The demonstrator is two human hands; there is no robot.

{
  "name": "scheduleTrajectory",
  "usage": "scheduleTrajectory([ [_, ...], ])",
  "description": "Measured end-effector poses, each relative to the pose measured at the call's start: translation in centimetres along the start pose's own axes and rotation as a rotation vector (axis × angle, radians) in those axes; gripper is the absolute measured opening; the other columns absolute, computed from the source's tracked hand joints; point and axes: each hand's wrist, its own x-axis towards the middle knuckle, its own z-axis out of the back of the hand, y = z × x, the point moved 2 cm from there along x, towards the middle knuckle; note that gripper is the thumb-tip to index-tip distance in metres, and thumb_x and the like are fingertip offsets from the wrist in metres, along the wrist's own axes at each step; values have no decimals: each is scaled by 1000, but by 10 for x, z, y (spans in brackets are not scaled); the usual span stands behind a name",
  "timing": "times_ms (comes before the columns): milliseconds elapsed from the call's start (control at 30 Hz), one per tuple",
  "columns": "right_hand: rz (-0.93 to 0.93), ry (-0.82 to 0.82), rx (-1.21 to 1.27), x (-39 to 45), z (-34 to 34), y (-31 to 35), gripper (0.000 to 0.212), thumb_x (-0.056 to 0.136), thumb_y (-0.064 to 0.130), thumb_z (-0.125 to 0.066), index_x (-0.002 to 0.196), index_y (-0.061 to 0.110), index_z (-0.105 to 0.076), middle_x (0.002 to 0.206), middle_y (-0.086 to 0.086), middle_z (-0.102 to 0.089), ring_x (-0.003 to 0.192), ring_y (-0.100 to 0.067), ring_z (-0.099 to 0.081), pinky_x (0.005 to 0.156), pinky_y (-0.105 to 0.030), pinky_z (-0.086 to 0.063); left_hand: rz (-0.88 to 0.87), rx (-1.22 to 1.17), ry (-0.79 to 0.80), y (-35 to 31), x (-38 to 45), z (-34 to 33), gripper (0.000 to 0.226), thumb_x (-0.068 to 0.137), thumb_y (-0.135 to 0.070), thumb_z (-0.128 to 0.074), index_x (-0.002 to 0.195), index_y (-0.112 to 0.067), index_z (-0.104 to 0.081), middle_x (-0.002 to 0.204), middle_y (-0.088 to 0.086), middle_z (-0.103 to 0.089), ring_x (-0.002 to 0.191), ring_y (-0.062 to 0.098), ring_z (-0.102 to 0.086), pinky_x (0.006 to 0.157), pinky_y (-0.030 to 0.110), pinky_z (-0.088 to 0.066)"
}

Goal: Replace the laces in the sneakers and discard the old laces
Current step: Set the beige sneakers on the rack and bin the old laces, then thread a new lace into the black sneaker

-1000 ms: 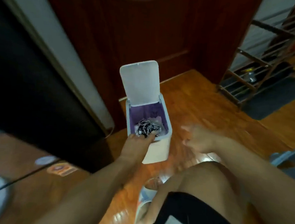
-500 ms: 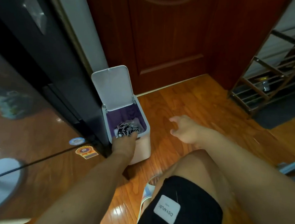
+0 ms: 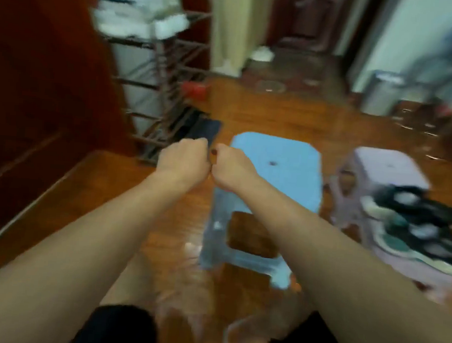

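I turn away from the bin. My left hand [image 3: 183, 161] and right hand [image 3: 233, 166] curl up with nothing in them. My sneakers [image 3: 420, 224] wait on the stool [image 3: 387, 167]; the old laces look thrown away.

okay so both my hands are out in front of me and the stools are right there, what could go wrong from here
The view is heavily blurred, so your head seems to be moving fast; with the blue stool close ahead of your left hand and right hand, you might bump or trip on it. The sneakers sit at the edge of the lilac stool and could get knocked off. The wooden floor looks glossy, possibly slippery.
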Motion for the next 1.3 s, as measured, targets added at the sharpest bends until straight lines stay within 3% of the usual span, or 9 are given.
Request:
scheduleTrajectory([
  [133,-376,-173,-20,-60,73,-181,27,94,16,-56,118,7,-62,120,-19,-68,114,-35,-64,92,-39,-51,-340,-148,156,-185,17,-41,34,100,-32,-50,132,-26,-60,133,10,-65,121,34,-60,96,41,-49],
  [267,-681,-142,5,-130,86,-310,15,97,14,-52,105,3,-58,108,-21,-65,105,-39,-64,79,-40,-51,-526,-61,304,-283,18,-100,25,96,-31,-50,115,-22,-62,127,12,-64,116,37,-60,94,45,-53],
  [433,-947,-288,52,-140,63,-391,55,98,13,-53,149,11,-32,153,-14,-27,123,-40,-54,94,-44,-46,-537,180,155,-269,38,-138,35,103,-36,-46,134,-21,-46,132,10,-46,121,34,-50,87,49,-51],
  [633,-1155,-360,97,-99,43,-435,47,101,15,-50,145,9,-34,142,-20,-48,128,-41,-51,99,-48,-46,-640,-94,73,-217,55,-145,25,99,-33,-53,117,-18,-60,110,6,-63,87,37,-68,71,43,-52],
  [733,-1218,-404,-13,-103,45,-439,34,100,22,-55,131,8,-51,140,-20,-50,124,-40,-54,94,-46,-49,-738,-183,112,-199,56,-150,20,95,-33,-54,108,-23,-65,115,-6,-61,84,29,-69,73,38,-55],
  [900,-1015,-536,-277,-123,110,-369,40,96,46,-62,97,6,-59,94,-19,-68,74,-33,-62,66,-39,-55,-648,-571,253,-179,67,-153,31,98,-29,-62,129,-31,-62,130,-14,-58,123,8,-56,104,24,-40],
  [1067,-636,-616,-168,-79,170,-219,45,95,37,-67,137,27,-54,123,-8,-66,106,-26,-66,70,-36,-59,-499,-1048,128,-153,54,-126,40,99,-24,-65,137,-33,-55,129,-12,-53,119,3,-57,102,36,-52],
  [1200,-473,-628,-236,1,172,-148,20,94,33,-63,87,14,-66,83,-1,-65,79,-19,-63,59,-28,-50,-456,-1166,-171,-115,56,-96,39,100,-27,-62,138,-31,-52,131,-13,-48,125,3,-50,102,14,-42],
  [1300,-507,-515,-150,70,146,-120,31,91,30,-63,68,12,-54,63,-4,-59,65,-26,-66,55,-32,-49,-444,-1136,-95,-98,77,-88,41,102,-38,-55,142,-31,-51,140,-12,-46,133,-3,-40,109,13,-33],
])
